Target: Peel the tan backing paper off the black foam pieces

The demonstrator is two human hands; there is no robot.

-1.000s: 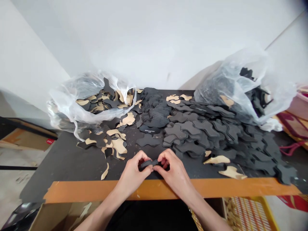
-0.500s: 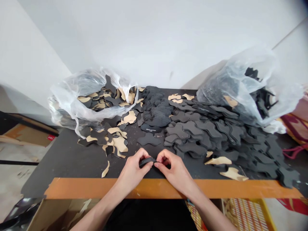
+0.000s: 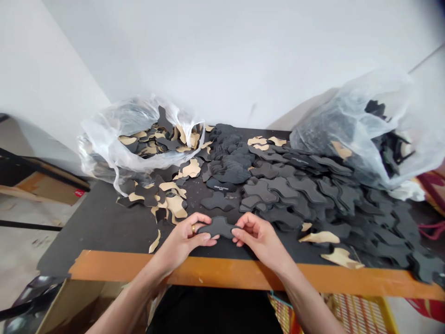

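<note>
Between my two hands, just above the black tabletop, is a dark grey foam-like pad (image 3: 219, 227) with a wavy, lobed outline. My left hand (image 3: 184, 235) pinches its left end between thumb and fingers; a ring shows on one finger. At the other end, my right hand (image 3: 256, 236) grips it with thumb and fingertips. Right beyond lies a similar flat grey piece (image 3: 218, 201). Behind that sits a black oval piece (image 3: 221, 185) with white lettering, at the front of a long overlapping row of black pieces (image 3: 229, 160).
Piles of grey shaped pads (image 3: 278, 190) spread over the right side. Tan backing scraps (image 3: 174, 204) lie at left, others at right. Clear plastic bags (image 3: 128, 160) stand at both back corners. Brown tape (image 3: 194, 271) covers the front edge. Below are a cardboard box (image 3: 66, 306) and a yellow basket (image 3: 384, 315).
The pad has turned from edge-on to show its broad face. My hands have moved slightly apart along it, and the camera view has shifted a little.
</note>
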